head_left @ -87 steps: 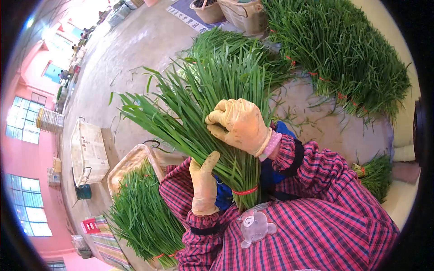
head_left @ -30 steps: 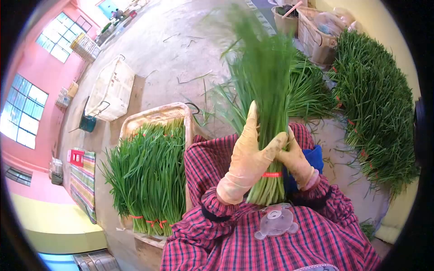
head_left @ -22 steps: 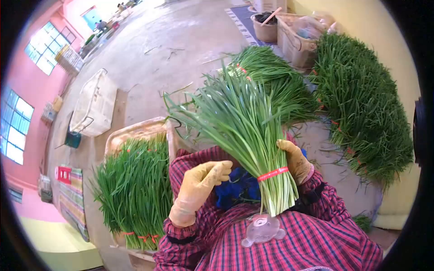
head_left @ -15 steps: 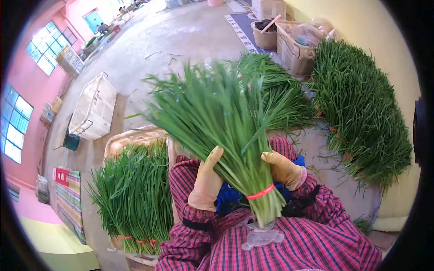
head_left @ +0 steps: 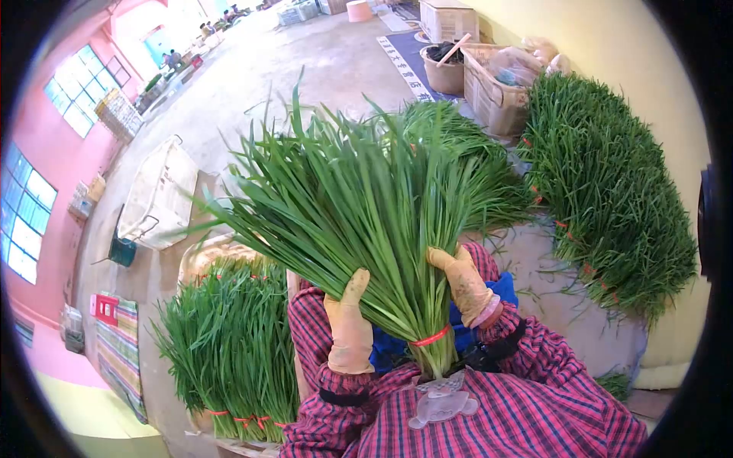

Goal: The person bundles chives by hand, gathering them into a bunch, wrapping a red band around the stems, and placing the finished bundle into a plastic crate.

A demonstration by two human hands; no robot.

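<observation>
A large bunch of garlic chives (head_left: 366, 206) stands tilted in front of my chest, leaves fanned out upward. A red band (head_left: 431, 336) is tied round its pale stems, whose cut ends rest against my checked smock. My left hand (head_left: 351, 328), in a pale rubber glove, holds the bunch's left side with the thumb up along the leaves. On the opposite side my right hand (head_left: 464, 286), gloved too, grips the stems above the band. Fingers of both hands are partly hidden behind the leaves.
At left, a crate (head_left: 292, 284) holds several banded bunches (head_left: 229, 343). More chives lie in a pile (head_left: 481, 168) ahead and a long stack (head_left: 611, 191) along the right wall. A white crate (head_left: 160, 191), a bucket (head_left: 444, 75) and a filled basket (head_left: 492, 99) stand farther off.
The bunch has spread wider, its leaves fanning out to the left. My right hand has moved up and slightly left along it; my left hand is slightly lower.
</observation>
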